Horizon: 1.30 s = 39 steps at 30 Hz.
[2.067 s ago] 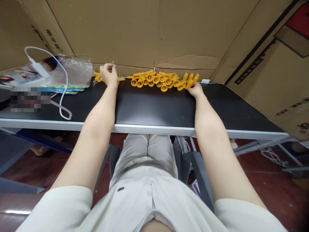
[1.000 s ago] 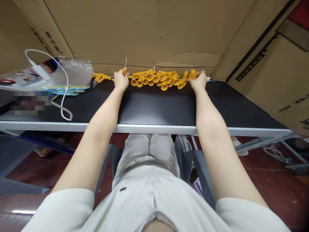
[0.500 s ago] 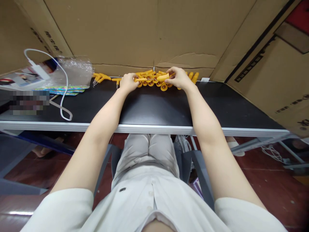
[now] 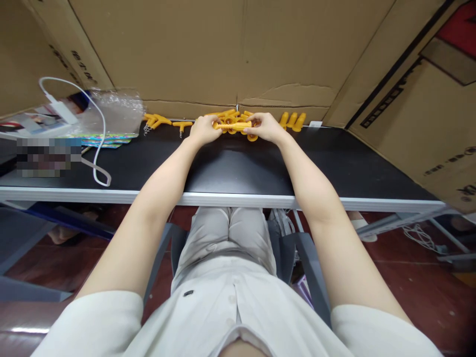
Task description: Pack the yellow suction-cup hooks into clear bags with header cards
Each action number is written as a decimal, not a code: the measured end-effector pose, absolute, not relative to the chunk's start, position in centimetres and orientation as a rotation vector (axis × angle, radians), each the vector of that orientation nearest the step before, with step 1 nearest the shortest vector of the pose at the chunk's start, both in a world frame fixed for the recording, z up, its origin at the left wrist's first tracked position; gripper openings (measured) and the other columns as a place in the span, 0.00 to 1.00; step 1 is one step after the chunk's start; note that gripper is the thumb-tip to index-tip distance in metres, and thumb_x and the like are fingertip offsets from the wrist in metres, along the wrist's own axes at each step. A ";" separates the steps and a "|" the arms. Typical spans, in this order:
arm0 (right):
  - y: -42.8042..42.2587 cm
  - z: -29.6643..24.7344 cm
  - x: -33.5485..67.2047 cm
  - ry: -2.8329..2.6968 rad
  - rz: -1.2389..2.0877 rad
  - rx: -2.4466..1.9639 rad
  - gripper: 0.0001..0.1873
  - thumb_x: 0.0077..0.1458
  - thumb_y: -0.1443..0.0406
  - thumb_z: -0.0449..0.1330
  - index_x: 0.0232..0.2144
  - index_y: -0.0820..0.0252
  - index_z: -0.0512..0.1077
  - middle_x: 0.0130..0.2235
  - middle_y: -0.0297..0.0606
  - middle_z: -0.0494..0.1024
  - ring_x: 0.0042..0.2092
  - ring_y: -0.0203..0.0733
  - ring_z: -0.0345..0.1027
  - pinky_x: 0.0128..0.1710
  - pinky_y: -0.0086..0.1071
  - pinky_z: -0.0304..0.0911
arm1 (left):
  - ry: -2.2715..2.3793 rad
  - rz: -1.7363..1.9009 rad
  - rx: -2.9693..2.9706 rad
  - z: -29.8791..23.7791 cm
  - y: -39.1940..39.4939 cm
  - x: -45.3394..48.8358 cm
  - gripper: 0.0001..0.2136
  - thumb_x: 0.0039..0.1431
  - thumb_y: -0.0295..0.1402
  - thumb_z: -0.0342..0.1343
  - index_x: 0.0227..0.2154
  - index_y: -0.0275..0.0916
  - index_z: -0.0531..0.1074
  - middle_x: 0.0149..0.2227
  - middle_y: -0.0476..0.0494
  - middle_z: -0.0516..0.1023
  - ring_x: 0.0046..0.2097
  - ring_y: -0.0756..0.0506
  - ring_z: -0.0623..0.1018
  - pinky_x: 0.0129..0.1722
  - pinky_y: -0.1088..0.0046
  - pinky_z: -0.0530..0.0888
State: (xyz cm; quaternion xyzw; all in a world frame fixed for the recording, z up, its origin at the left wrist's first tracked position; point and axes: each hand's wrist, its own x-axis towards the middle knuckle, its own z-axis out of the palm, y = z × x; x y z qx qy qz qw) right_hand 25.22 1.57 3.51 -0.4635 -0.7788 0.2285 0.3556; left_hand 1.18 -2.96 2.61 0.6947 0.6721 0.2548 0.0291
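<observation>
Across the gap between my hands lies a yellow plastic corkscrew. Its T-shaped handle (image 4: 219, 127) is pinched in the fingers of my left hand (image 4: 205, 130). My right hand (image 4: 267, 128) grips the yellow tapered sleeve (image 4: 241, 126), which is in line with the handle; no bare metal spiral shows between the two parts. Behind and below them sit several more yellow sleeves with round flared openings (image 4: 253, 138), partly covered by my hands. Left of my left hand, a loose T-handle (image 4: 182, 125) rests with its metal spiral pointing toward me.
More yellow handles with spirals (image 4: 156, 120) lie farther left. Upright yellow sleeves (image 4: 292, 120) stand right of my right hand. A white cable (image 4: 102, 119), clear plastic wrap (image 4: 117, 109) and colourful packets (image 4: 111, 141) occupy the left. Cardboard (image 4: 208, 54) walls the back of the black table (image 4: 238, 171).
My hands have come closer together, the right one moving left. The metal spiral that showed between handle and sleeve is now out of sight, and the two parts meet.
</observation>
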 end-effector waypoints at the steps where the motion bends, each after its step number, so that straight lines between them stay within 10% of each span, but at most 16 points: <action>1: 1.4 3.5 25.0 -2.003 0.606 -1.193 0.21 0.49 0.66 0.81 0.41 0.62 0.78 0.40 0.41 0.82 0.48 0.52 0.82 0.62 0.52 0.77 | 2.072 0.780 2.156 2.7 -3.1 1.2 0.23 0.63 0.36 0.59 0.61 0.43 0.81 0.59 0.37 0.84 0.63 0.31 0.78 0.65 0.57 0.73; 11: 1.7 2.6 24.5 -1.810 0.918 -1.172 0.26 0.53 0.57 0.83 0.44 0.59 0.74 0.35 0.39 0.83 0.36 0.46 0.84 0.45 0.45 0.85 | 2.081 0.800 2.196 2.6 -2.9 1.0 0.26 0.60 0.35 0.59 0.61 0.43 0.80 0.58 0.39 0.84 0.64 0.30 0.78 0.67 0.54 0.73; 19: 0.0 3.9 25.0 -1.773 1.032 -1.127 0.19 0.55 0.70 0.80 0.39 0.58 0.74 0.34 0.36 0.82 0.38 0.40 0.83 0.45 0.33 0.81 | 2.111 0.770 2.156 2.9 -3.3 1.1 0.27 0.59 0.35 0.58 0.62 0.42 0.79 0.60 0.36 0.83 0.65 0.29 0.77 0.67 0.52 0.72; 32: 1.4 3.2 24.7 -1.712 1.124 -1.282 0.43 0.66 0.27 0.53 0.39 0.61 0.80 0.21 0.37 0.74 0.28 0.47 0.78 0.31 0.37 0.79 | 2.067 0.887 2.214 2.1 -2.2 1.5 0.24 0.61 0.38 0.60 0.61 0.46 0.78 0.57 0.39 0.85 0.63 0.29 0.79 0.66 0.52 0.73; 39: 0.3 4.1 25.9 -1.739 1.279 -1.139 0.20 0.67 0.50 0.72 0.45 0.59 0.75 0.33 0.37 0.83 0.30 0.39 0.81 0.34 0.30 0.80 | 2.130 0.787 2.191 2.4 -2.8 1.6 0.27 0.58 0.36 0.60 0.62 0.45 0.78 0.59 0.38 0.85 0.63 0.28 0.79 0.65 0.52 0.74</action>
